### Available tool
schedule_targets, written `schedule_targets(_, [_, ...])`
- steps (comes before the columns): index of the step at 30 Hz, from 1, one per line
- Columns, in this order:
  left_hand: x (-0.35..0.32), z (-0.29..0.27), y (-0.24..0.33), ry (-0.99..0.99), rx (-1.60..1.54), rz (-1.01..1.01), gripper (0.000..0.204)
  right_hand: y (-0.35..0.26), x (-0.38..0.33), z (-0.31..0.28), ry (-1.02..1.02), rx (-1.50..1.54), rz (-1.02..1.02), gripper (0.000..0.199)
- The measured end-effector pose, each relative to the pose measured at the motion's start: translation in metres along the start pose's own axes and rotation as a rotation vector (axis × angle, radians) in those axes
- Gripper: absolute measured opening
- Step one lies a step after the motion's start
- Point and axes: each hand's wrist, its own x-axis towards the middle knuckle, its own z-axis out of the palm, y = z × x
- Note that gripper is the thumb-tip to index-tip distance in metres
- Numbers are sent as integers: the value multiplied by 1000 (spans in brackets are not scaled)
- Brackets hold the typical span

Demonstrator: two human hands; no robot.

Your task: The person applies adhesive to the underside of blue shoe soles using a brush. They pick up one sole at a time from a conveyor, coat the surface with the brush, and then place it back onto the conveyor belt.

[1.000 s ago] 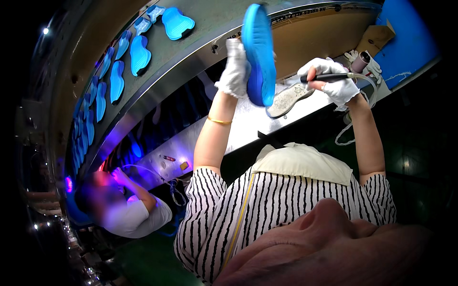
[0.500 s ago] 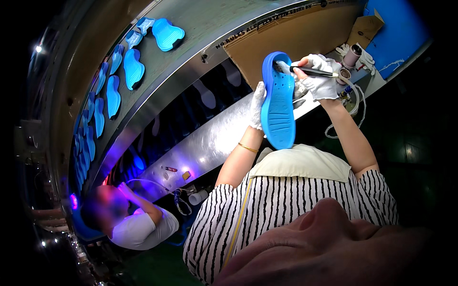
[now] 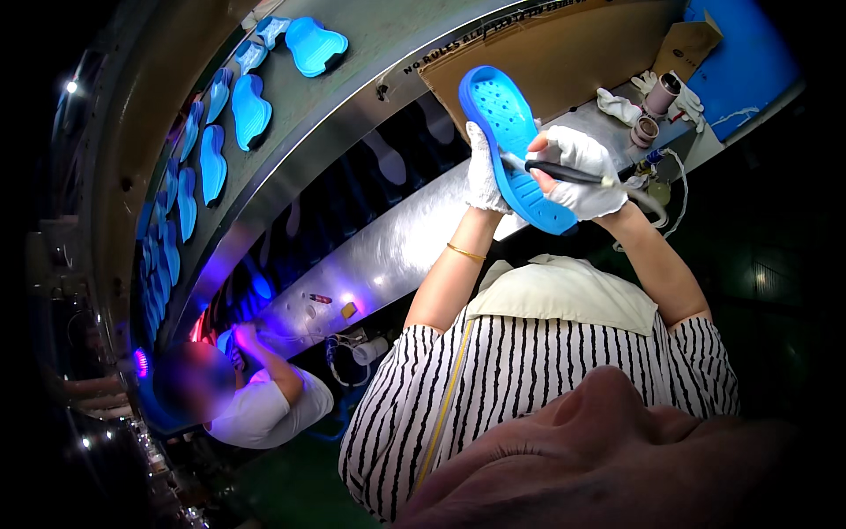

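1. While the left hand (image 3: 484,176), in a white glove, holds a blue shoe sole (image 3: 509,122) by its edge from the eight o'clock side, most of its fingers are hidden behind the sole.
2. The sole is raised in the air, at one o'clock from the middle of the view, with its inner side showing. Its end with holes points to eleven o'clock, and its ridged end to five o'clock.
3. The right hand (image 3: 584,167), gloved but with some fingertips bare, is at four o'clock of the sole and pinches a black-handled tool (image 3: 564,173). The pale tip is over the inner side; whether it touches, I cannot tell.
4. From the right hand toward two o'clock stand two small cups (image 3: 662,95) (image 3: 644,133); toward one o'clock lies a white glove (image 3: 619,107).
5. Around ten o'clock of the view, more blue soles (image 3: 251,112) lie on a dark belt (image 3: 286,115).
6. Between seven and eight o'clock sits a co-worker in a white shirt (image 3: 273,413).
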Motion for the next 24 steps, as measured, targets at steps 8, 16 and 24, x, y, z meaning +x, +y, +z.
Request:
schedule_targets(8, [7,-7,13,-1,-15,53,86,-7,-11,4,-49,-41,33,25])
schedule_targets(16, [12,1,32,-48,-83,33,84,-20,-4,-9,-52,-145,8,19])
schedule_targets(24, [6,21,33,-79,-256,-3,88,-18,6,-26,-61,-15,176,11])
